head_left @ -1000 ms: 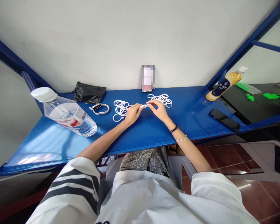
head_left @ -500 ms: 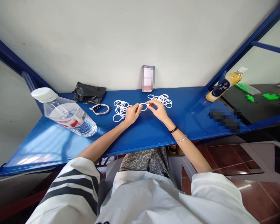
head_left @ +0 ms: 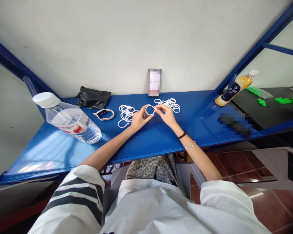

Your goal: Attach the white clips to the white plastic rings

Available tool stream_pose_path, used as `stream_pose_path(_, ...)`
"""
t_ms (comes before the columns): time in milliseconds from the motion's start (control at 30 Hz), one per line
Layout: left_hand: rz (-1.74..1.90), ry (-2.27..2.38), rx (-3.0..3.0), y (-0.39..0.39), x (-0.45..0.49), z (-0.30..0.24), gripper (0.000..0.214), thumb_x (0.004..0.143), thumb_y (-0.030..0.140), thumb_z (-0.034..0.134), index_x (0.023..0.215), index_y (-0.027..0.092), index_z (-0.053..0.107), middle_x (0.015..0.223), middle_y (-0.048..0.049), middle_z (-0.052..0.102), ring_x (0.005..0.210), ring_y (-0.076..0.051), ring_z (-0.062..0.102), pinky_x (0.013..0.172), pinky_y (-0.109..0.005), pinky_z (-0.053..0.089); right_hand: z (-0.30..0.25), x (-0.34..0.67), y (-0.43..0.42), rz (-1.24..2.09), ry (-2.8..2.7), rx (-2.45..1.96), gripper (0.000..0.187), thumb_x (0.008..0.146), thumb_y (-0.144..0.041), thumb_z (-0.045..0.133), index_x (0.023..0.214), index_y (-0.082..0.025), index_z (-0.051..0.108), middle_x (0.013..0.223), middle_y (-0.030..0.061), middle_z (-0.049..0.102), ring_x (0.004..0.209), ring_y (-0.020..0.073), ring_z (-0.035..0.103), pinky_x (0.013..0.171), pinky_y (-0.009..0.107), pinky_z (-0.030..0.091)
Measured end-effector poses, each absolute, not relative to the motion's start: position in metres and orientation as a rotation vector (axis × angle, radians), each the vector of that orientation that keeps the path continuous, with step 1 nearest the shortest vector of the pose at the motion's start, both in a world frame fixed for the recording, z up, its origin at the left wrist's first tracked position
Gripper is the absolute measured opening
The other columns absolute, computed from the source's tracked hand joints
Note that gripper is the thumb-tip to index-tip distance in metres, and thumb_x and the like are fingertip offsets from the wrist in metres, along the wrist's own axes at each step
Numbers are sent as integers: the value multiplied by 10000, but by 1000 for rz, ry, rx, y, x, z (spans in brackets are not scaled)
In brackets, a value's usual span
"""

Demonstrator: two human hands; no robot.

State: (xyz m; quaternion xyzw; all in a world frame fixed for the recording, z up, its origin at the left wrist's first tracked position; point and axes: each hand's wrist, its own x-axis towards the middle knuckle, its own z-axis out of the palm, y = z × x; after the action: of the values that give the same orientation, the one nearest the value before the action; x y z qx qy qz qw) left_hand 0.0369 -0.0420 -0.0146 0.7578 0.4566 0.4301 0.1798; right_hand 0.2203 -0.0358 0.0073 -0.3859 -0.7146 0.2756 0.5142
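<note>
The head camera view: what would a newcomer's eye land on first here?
Probably the big water bottle with its white cap, at the left on the bright blue table. Next, at the centre, a white ring in the grip of the left hand and right hand. Beyond them, a phone stands at the pale wall.

legible text: none | bottle labels (head_left: 72, 126): too small | phone screen (head_left: 154, 81): pixelated

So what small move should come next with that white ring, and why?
Probably a gentle squeeze on the white ring by the right hand: it seems to pinch the right edge, while the left hand holds the opposite side.
</note>
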Motion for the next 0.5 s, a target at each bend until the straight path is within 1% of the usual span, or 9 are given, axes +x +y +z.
stream_pose_path(333, 1216, 1286, 2152, -43, 36, -14, 603, 834, 401, 666, 1354, 161, 478, 572, 56, 557, 477, -98, 519, 543, -208, 410, 6, 220, -35, 705, -1708, -923, 286, 846, -471, 639, 911, -202, 707, 834, 40, 726, 782, 194, 680, 768, 352, 545)
stream_pose_path(500, 1207, 1274, 2148, -43, 36, -14, 612, 846, 416, 644, 1373, 162, 461, 580, 53, 577, 475, -95, 514, 545, -206, 409, 7, 220, -36, 709, -1707, -914, 252, 848, -443, 645, 895, -203, 705, 803, 32, 723, 760, 190, 682, 754, 348, 548)
